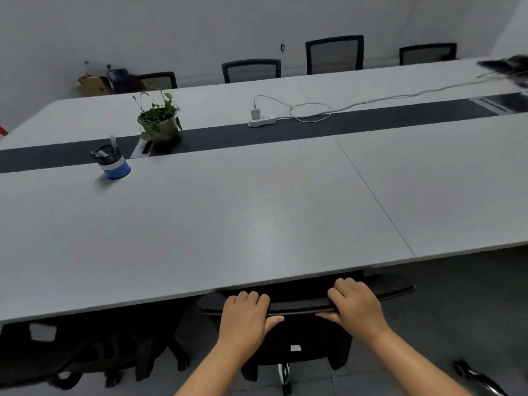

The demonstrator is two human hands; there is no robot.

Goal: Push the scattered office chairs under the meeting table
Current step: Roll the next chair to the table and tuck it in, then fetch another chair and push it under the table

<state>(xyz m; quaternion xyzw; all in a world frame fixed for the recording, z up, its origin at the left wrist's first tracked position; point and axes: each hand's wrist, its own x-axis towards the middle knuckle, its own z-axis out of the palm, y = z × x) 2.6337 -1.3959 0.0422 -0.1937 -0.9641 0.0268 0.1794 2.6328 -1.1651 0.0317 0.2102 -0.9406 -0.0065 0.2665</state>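
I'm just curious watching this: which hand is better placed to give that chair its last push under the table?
Right, slightly. Both the left hand and right hand grip the chair back's top edge, but the right sits nearer the table edge.

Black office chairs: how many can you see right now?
6. Four black mesh-backed chairs line the far side; one near chair is gripped by left hand and right hand; another sits bottom left. Others may be hidden.

The counter (257,212) looks smooth pale laminate with a soft sheen, its centre strip (314,128) matt dark. Under my fingers, the chair back (300,305) has a matt black rim with a ribbed, cloth-like edge.
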